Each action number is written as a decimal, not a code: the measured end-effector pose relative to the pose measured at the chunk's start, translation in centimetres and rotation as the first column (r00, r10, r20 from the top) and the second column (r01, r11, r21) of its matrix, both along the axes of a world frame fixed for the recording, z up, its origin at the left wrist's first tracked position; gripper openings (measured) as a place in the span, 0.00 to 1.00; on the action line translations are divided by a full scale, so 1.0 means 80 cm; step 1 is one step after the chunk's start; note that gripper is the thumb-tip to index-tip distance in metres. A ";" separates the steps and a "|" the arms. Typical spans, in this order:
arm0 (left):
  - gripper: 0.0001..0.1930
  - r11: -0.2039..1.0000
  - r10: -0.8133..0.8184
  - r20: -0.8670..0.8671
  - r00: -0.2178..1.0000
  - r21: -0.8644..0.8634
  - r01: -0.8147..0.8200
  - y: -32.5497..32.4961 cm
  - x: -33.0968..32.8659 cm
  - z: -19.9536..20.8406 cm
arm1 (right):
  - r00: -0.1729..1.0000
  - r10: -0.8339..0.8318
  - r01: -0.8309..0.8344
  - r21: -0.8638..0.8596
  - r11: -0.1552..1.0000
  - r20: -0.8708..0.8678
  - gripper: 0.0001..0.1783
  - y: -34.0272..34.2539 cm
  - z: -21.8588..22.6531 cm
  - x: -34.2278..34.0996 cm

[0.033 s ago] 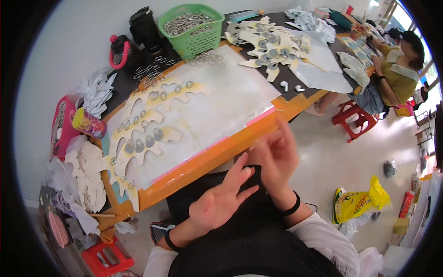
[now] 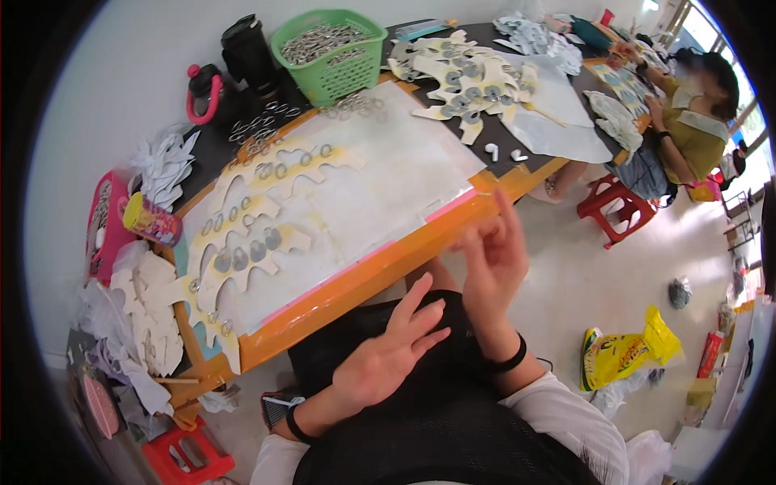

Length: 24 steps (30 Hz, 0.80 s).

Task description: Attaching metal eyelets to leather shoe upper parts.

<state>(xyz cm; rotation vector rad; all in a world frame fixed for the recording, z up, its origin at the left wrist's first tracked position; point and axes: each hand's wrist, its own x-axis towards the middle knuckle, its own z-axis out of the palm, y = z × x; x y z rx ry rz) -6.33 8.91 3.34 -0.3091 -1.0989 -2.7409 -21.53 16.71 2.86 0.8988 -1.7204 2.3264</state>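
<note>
Both my hands are raised over my lap, just off the table's front edge. My left hand (image 2: 386,356) has its fingers spread and holds nothing. To its right, my right hand (image 2: 495,263) has its index finger stretched up and its other fingers partly bent; I see nothing in it, though its fingertips are a little blurred. On the table nearest my hands lies a white sheet (image 2: 388,162). Scalloped cream-coloured pieces (image 2: 279,206) with yellowish smears lie along its left side, carrying several metal rings and grey ovals (image 2: 240,259).
A green basket (image 2: 331,73) full of metal rings stands at the back. Similar cut pieces (image 2: 473,81) are heaped to its right, with white earbuds (image 2: 493,151) nearby. Left are a pink basket (image 2: 109,230) and a yellow-lidded tub (image 2: 153,220). At right, a person (image 2: 695,121) sits working.
My right hand has drawn a little away from my left, its index finger lifting and straightening. My left hand has hardly moved.
</note>
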 end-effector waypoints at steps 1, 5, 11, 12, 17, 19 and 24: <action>0.37 0.990 0.001 -0.002 1.000 -0.138 -0.002 0.000 0.004 -0.001 | 0.984 -0.072 0.082 -0.060 0.995 0.164 0.28 -0.002 0.002 -0.016; 0.37 0.960 0.099 0.028 0.995 -0.266 -0.088 -0.011 0.007 -0.012 | 0.853 -0.405 0.509 0.355 0.784 -0.329 0.29 0.039 -0.033 -0.091; 0.37 0.951 0.217 0.121 0.969 -0.248 -0.182 -0.028 0.015 -0.031 | 0.637 -0.081 0.678 0.508 0.531 -0.766 0.28 0.069 -0.044 -0.121; 0.37 0.952 0.224 0.147 0.963 -0.246 -0.183 -0.029 0.016 -0.033 | 0.625 -0.021 0.672 0.524 0.524 -0.780 0.28 0.068 -0.040 -0.119; 0.39 0.949 0.245 0.206 0.947 -0.252 -0.191 -0.026 0.009 -0.032 | 0.756 0.099 0.521 0.687 0.507 -0.647 0.33 0.066 -0.041 -0.123; 0.38 0.945 0.238 0.201 0.950 -0.272 -0.179 -0.028 0.009 -0.032 | 0.761 0.159 0.469 0.703 0.534 -0.629 0.34 0.056 -0.043 -0.132; 0.33 0.912 0.209 0.139 0.968 -0.384 -0.142 -0.030 0.008 -0.040 | 0.773 0.297 0.353 0.769 0.534 -0.561 0.34 0.039 -0.033 -0.142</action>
